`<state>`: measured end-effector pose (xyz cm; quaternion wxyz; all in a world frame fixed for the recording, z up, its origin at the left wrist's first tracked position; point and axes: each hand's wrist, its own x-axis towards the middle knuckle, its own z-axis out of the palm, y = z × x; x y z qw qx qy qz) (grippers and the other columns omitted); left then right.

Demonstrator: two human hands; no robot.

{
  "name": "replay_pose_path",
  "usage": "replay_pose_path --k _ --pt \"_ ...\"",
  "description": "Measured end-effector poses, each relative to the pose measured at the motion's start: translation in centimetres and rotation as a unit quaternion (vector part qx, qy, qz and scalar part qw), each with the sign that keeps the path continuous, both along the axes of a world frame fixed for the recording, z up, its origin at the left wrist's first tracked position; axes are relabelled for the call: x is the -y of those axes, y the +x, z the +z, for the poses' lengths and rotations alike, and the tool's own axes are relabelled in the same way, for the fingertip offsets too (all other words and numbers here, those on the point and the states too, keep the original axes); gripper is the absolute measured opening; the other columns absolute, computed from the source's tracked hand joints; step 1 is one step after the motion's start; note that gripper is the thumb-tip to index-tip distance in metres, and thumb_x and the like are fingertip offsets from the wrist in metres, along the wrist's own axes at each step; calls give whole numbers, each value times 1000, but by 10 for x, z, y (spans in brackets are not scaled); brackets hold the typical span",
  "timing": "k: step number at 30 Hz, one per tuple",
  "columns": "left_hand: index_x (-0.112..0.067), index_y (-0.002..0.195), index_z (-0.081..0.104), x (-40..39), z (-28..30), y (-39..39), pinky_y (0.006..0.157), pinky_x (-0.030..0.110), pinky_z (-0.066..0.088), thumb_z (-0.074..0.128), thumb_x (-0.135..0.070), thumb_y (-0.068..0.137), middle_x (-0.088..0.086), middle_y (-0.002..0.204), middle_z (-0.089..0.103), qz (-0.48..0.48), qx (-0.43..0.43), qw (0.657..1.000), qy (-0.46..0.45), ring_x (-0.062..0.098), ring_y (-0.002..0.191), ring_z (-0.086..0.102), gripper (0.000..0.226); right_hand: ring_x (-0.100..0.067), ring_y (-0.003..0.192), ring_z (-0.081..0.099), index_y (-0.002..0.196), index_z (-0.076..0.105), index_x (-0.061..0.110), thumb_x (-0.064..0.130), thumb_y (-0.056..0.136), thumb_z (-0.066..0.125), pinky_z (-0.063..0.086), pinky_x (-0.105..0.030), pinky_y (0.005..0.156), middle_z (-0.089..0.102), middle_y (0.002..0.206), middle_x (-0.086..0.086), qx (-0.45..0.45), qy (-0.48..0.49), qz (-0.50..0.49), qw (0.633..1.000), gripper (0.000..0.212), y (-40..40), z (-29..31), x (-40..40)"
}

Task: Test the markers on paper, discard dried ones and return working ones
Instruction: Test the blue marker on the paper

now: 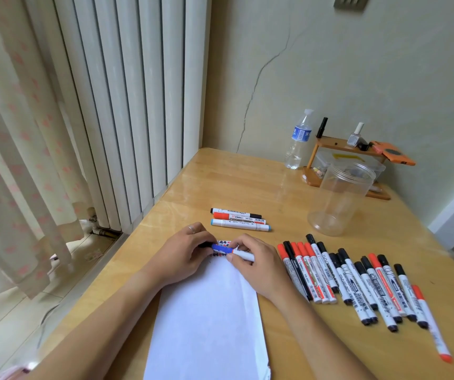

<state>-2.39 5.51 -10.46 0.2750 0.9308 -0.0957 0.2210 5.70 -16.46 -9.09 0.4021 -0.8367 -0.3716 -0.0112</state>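
Both hands meet over the far end of the white paper [209,311], which lies lengthwise near the tabletop's [234,182] near-left edge. The right hand [256,266] pinches the white barrel of a blue marker [231,250], its grip curled narrow around it. The left hand [184,253] has its fingers curled at the marker's blue end, where something dark shows, though I cannot tell if that is the cap. Small dark and red test marks [221,243] sit at the paper's far edge, just behind the marker.

Beyond the hands, toward the tabletop's middle, three markers [238,219] lie side by side. To the right of the paper, a long row of black- and red-capped markers [357,286] stretches toward the near-right edge. A clear plastic jar [341,198] stands upright behind that row, with a water bottle [298,141] and a small wooden rack [343,145] at the far edge by the wall.
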Motion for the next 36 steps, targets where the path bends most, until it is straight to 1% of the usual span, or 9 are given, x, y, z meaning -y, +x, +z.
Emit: replay_pose_path --k 4,7,11,15,20,24,28,31,36 --pt "-36 136 55 0 6 -4 86 27 49 60 -22 95 -14 112 53 24 6 999 -26 3 106 56 44 -10 80 62 102 70 31 25 92 67 51 -32 69 69 87 13 34 -13 -2 999 12 2 6 -2" --pt "-33 147 42 4 12 -9 82 20 47 57 -24 93 -10 115 44 53 40 996 -59 8 110 55 56 -16 80 65 98 72 26 22 93 70 53 -36 70 71 82 9 50 6 -35 998 7 5 17 -1" --pt "-27 135 53 2 15 -11 81 18 45 56 -17 92 -9 110 47 94 81 990 -65 9 103 56 44 -23 71 63 96 67 20 18 93 65 48 -37 63 73 79 6 39 8 -83 996 4 4 33 4" --pt "-28 111 69 -4 12 -4 77 33 53 53 -8 87 -12 96 61 -4 7 998 63 8 89 59 35 -25 65 55 90 56 17 15 89 63 42 -40 61 68 71 2 22 7 -111 994 7 -12 50 19" --pt "-27 102 71 5 18 0 73 36 52 52 -16 85 -5 97 65 -5 -42 983 178 21 92 61 28 -20 68 55 88 53 18 16 88 63 39 -33 58 67 72 1 7 -10 -163 986 9 -36 63 68" --pt "-23 103 73 40 26 -4 67 35 53 63 -3 77 1 95 67 34 14 980 194 29 87 67 34 -14 68 56 91 56 14 15 91 64 39 -20 49 64 75 0 -8 -10 -204 979 8 -50 65 114" --pt "-26 116 68 127 30 -15 86 32 51 57 -10 86 -2 114 64 -84 23 991 103 20 101 62 35 -22 77 55 92 57 13 12 87 66 37 -34 64 64 82 -1 9 -7 -266 964 10 -63 50 160" --pt "-23 126 64 205 21 -23 98 29 47 51 -15 83 -1 126 62 -211 4 973 95 18 112 58 45 -23 81 55 86 55 14 10 83 68 46 -38 74 60 82 2 23 15 -314 949 14 -75 40 201" --pt "-30 144 55 295 -1 -20 118 30 34 45 -37 97 -3 153 49 -312 -61 944 93 14 138 47 49 -24 79 57 92 53 17 9 86 69 45 -37 71 61 80 2 48 56 -419 905 19 -113 26 283"
